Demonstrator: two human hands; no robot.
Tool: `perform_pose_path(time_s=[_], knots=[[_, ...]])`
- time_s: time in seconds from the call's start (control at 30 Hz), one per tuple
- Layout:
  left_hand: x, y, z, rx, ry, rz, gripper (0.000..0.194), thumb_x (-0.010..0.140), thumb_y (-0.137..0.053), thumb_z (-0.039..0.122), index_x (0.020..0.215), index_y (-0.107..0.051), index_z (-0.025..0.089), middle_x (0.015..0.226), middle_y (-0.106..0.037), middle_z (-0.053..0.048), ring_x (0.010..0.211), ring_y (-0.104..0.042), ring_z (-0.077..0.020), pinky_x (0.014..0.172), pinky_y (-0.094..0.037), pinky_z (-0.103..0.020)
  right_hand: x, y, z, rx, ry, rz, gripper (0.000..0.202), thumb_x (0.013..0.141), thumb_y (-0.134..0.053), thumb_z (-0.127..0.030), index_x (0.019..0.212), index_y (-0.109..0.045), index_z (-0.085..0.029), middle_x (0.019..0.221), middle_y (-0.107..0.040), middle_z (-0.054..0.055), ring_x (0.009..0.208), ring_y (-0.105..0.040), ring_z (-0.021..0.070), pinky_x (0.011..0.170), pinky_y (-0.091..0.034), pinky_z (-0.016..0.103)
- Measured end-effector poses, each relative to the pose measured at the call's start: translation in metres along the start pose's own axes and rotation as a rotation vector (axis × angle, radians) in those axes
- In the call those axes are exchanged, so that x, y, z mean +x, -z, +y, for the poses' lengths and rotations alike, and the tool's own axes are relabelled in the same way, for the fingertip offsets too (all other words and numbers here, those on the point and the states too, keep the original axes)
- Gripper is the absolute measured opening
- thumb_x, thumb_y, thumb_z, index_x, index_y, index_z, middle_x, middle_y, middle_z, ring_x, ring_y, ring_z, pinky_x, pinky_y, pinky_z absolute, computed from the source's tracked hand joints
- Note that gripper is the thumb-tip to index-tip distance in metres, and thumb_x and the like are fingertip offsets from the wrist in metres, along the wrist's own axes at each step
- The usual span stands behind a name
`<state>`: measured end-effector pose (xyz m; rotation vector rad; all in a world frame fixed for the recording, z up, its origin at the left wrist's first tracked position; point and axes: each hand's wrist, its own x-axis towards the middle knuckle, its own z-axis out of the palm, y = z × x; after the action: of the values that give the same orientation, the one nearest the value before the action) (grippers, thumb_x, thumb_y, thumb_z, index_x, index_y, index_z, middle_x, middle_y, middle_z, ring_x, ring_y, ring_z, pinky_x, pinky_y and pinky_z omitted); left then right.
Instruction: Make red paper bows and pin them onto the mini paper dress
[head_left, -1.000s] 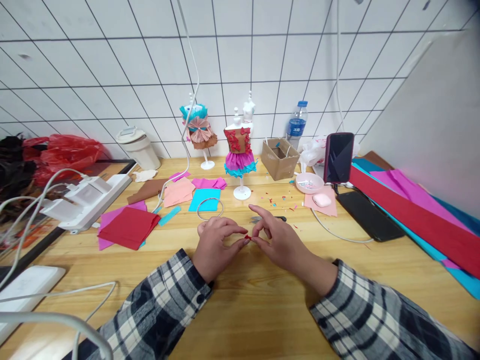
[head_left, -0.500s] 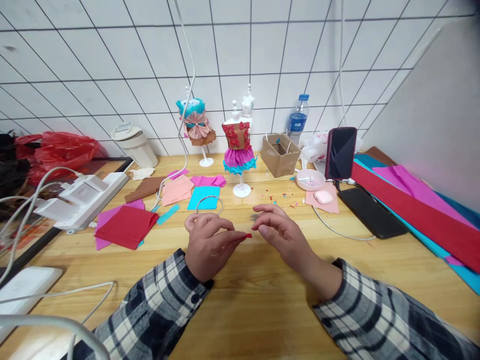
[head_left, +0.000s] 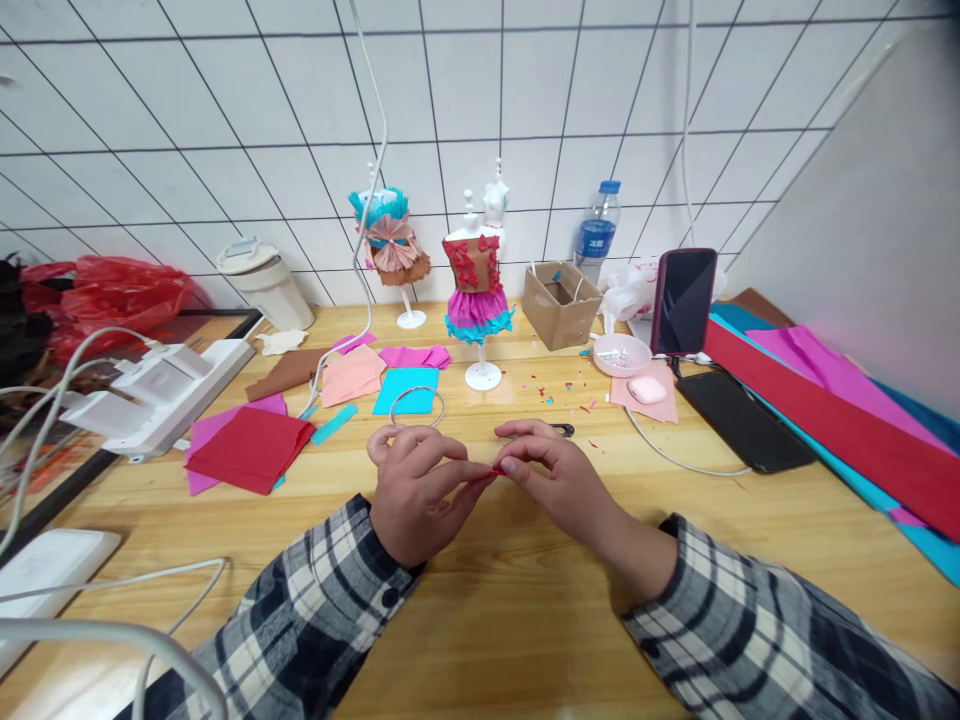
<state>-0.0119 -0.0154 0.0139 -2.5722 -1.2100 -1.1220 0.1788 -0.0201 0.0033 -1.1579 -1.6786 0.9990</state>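
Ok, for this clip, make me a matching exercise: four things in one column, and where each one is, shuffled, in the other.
Things
1. small red piece
2. thin hoop
3. bottle
4. rounded pink object

Places
A. behind the cardboard box
B. touched by the left hand and right hand
C. on the peach paper
D. partly over the turquoise square

Pairs: 1-B, 2-D, 3-A, 4-C

We see a smooth, softly shining pale wooden tabletop [head_left: 480, 620], a matt brown cardboard box [head_left: 564, 325], a ruffled magenta-and-turquoise papery skirt [head_left: 480, 308], soft black-and-white plaid cloth sleeves [head_left: 315, 600], and a small red papery scrap [head_left: 497, 471].
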Motion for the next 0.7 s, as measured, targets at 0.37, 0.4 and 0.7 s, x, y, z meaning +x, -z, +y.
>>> perform_pose_path(time_s=[0.37,0.4,0.7], knots=[[-0.0004,0.0011,0.0015,0.089,-0.095,0.033,0.009,0.076,-0.068,0.025,0.076,-0.069,0.034,0.067,-0.064,0.005,0.074,-0.054,-0.0144,0.086,-0.026,-0.039,-0.0015,0.0038,-0.0026,0.05,0.057,0.004,0.011,0.081,-0.059,-0.027,0.076,-0.067,-0.021,0.109,-0.061,0.007,0.112,-0.052,0.0207,0.097,-0.038,0.038],[-0.0002,0.0015,0.002,0.111,-0.107,0.04,0.01,0.076,-0.068,0.025,0.076,-0.069,0.035,0.066,-0.064,0.005,0.074,-0.054,-0.014,0.088,-0.025,-0.04,-0.0014,0.0038,-0.0016,0.07,0.048,-0.015,0.01,0.081,-0.06,-0.027,0.076,-0.066,-0.021,0.109,-0.061,0.007,0.113,-0.051,0.0211,0.098,-0.037,0.039],[0.0009,0.0031,0.0036,0.166,-0.16,0.06,0.011,0.075,-0.068,0.024,0.074,-0.068,0.035,0.065,-0.066,0.007,0.071,-0.055,-0.0143,0.088,-0.023,-0.041,0.0005,0.0017,-0.0003,0.084,-0.058,-0.055,0.011,0.08,-0.061,-0.027,0.073,-0.066,-0.021,0.109,-0.061,0.007,0.114,-0.051,0.0208,0.094,-0.04,0.036]])
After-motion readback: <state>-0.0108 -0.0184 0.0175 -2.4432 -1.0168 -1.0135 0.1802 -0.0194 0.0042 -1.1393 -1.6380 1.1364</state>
